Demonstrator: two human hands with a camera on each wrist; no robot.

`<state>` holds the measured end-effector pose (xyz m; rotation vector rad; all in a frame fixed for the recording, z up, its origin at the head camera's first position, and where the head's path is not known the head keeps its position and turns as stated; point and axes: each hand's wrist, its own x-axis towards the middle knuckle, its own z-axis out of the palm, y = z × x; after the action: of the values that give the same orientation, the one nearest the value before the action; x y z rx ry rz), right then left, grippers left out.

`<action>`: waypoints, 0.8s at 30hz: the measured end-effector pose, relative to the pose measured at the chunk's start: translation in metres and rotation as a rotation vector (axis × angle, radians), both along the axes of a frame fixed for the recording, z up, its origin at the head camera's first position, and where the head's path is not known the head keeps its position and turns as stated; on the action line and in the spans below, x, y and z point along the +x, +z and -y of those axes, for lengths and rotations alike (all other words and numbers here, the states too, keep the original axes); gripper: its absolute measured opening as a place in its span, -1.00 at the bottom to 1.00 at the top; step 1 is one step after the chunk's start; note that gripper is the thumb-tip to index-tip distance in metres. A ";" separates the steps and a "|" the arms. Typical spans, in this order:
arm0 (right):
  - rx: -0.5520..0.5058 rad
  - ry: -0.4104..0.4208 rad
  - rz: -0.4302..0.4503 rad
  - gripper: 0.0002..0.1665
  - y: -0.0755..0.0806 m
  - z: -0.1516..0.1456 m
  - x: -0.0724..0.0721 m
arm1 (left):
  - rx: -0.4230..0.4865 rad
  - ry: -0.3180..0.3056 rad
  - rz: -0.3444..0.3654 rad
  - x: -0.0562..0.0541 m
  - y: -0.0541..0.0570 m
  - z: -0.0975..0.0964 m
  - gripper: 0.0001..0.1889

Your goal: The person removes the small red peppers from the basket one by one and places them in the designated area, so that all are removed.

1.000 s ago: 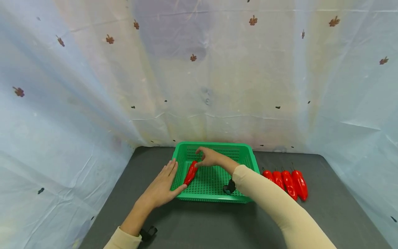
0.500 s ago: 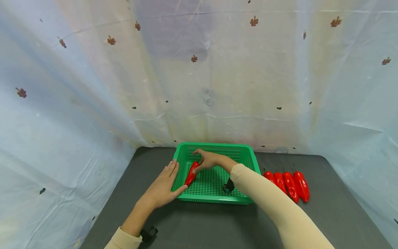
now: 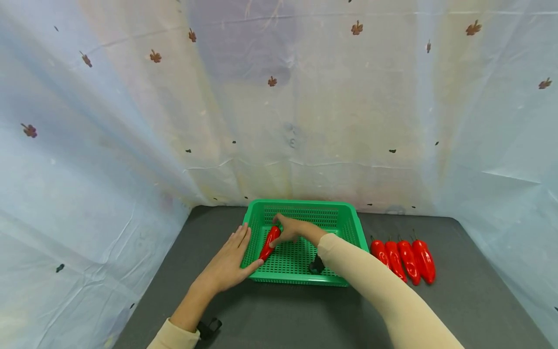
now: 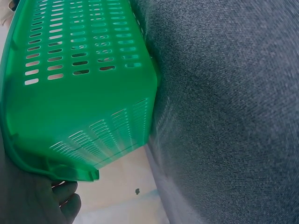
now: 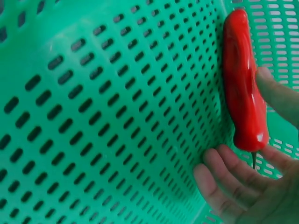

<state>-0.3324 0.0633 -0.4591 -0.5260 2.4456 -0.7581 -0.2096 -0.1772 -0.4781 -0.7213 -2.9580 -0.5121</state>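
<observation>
A red chili pepper lies slantwise by the left wall inside a green plastic basket. My right hand reaches into the basket from the right. In the right wrist view, its thumb touches the pepper's side and the index finger is at the stem end. The other fingers are spread loosely near the perforated floor. My left hand rests on the basket's left rim, fingers extended, thumb along the near-left corner. The left wrist view shows that hand at the rim, partly cut off.
Several more red chili peppers lie side by side on the dark grey table, right of the basket. A pale plastic sheet with small leaf prints hangs behind and along the sides. Black wrist straps are on the arms.
My right thumb has slid down along the pepper toward its near end, and the right hand has shifted slightly. The pepper has barely moved. My left hand stays on the rim.
</observation>
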 end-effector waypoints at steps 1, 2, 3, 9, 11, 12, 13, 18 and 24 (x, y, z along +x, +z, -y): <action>0.003 -0.003 -0.008 -0.09 -0.001 0.000 0.000 | -0.004 -0.001 -0.002 0.000 0.000 0.000 0.07; 0.007 -0.007 -0.015 -0.09 -0.002 0.001 0.001 | -0.005 -0.002 -0.004 0.000 0.000 0.000 0.07; 0.008 -0.012 -0.020 -0.10 -0.003 0.001 0.001 | -0.005 -0.003 -0.005 0.000 -0.001 0.000 0.08; -0.007 -0.027 -0.024 -0.14 -0.002 0.003 0.004 | -0.006 -0.004 -0.005 -0.001 -0.001 0.001 0.08; -0.006 -0.033 -0.030 -0.16 -0.002 0.004 0.004 | -0.009 -0.002 -0.001 -0.001 -0.001 0.001 0.08; -0.008 -0.038 -0.037 -0.17 -0.001 0.004 0.005 | -0.007 -0.001 0.004 -0.001 0.000 0.000 0.08; -0.010 -0.045 -0.045 -0.19 -0.001 0.004 0.005 | -0.003 -0.002 0.006 0.000 0.001 -0.001 0.07; -0.042 -0.063 -0.084 -0.26 0.000 0.004 0.008 | -0.006 0.001 0.020 0.001 0.003 -0.002 0.07; -0.063 -0.050 -0.160 -0.34 0.004 0.004 0.005 | -0.008 0.000 0.015 0.002 0.003 0.000 0.08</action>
<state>-0.3270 0.0589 -0.4548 -0.5714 2.5970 -0.8460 -0.2078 -0.1776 -0.4755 -0.7207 -2.9758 -0.5084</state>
